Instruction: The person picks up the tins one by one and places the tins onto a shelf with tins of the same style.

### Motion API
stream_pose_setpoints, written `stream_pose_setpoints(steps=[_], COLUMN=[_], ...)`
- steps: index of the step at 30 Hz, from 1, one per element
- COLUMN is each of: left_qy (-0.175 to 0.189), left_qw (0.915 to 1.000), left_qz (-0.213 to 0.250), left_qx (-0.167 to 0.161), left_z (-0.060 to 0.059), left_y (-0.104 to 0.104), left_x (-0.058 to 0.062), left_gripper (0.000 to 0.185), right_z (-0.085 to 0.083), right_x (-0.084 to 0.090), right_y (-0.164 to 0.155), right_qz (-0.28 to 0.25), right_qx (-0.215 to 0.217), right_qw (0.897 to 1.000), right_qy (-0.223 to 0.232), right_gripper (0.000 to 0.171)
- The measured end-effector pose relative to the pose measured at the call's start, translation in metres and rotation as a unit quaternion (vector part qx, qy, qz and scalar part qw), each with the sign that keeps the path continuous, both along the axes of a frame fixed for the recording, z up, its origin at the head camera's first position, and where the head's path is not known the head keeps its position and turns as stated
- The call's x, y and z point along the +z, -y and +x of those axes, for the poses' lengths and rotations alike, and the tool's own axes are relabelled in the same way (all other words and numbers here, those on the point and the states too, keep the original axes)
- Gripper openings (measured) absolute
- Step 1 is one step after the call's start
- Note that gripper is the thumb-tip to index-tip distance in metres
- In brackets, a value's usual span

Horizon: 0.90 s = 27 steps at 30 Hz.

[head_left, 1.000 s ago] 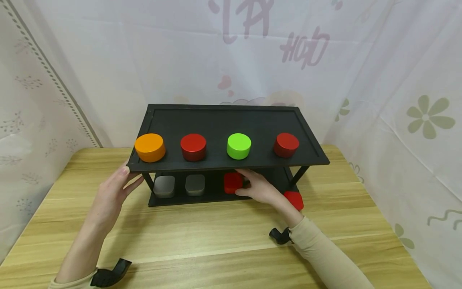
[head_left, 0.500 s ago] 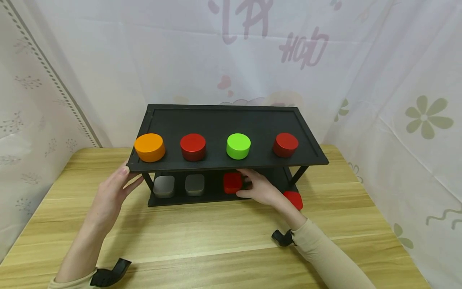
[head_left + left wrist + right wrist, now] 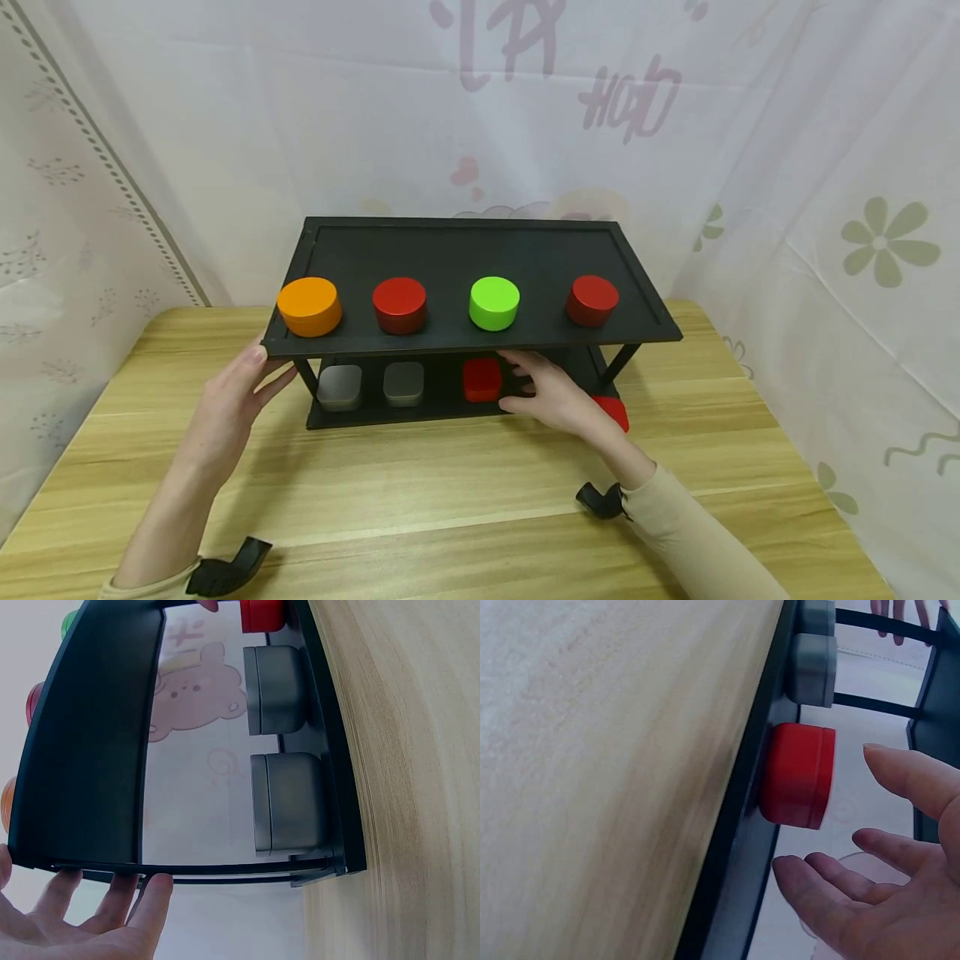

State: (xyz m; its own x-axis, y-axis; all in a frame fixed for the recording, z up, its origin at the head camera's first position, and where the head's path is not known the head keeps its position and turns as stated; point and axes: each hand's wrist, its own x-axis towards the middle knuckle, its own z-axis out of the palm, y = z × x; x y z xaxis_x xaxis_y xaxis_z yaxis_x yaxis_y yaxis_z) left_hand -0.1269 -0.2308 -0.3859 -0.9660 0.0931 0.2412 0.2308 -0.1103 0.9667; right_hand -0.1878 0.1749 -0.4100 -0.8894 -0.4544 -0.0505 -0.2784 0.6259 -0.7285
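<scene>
Both hands are bare, with no rings or gloves. The right hand [image 3: 558,400] comes out of a long beige sleeve [image 3: 697,542]. A black wrist mount [image 3: 221,571] sits behind the left hand [image 3: 225,408], and another [image 3: 600,500] at the right cuff.

Two-level shelf [image 3: 465,250] stands on table [image 3: 450,500], near its back. Four round tins in row on upper level, along front edge. On lower level, from left: two square tins [image 3: 339,387], third tin [image 3: 482,379]. Left hand [image 3: 225,408] at shelf left front corner; right hand [image 3: 558,396] just right of third tin. One more tin [image 3: 613,410] on table behind right hand.
</scene>
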Motion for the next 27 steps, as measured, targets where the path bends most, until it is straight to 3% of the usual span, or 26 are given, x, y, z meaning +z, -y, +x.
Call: stream_pose_setpoints(steps=[9,27], left_qy=[-0.003,-0.015], left_qw=[1.0,0.9995], left_qz=[0.003,0.025], left_qx=[-0.001,-0.012], left_z=[-0.001,-0.002], left_y=[0.0,0.001], left_x=[0.001,-0.002], left_gripper=[0.045,0.044], right_z=[0.013,0.034], right_x=[0.009,0.014], right_y=[-0.012,-0.034], right_qz=[-0.015,-0.089], right_qx=[-0.005,-0.058], right_qw=[0.999,0.992], right_qy=[-0.03,-0.069], right_gripper=[0.066,0.05])
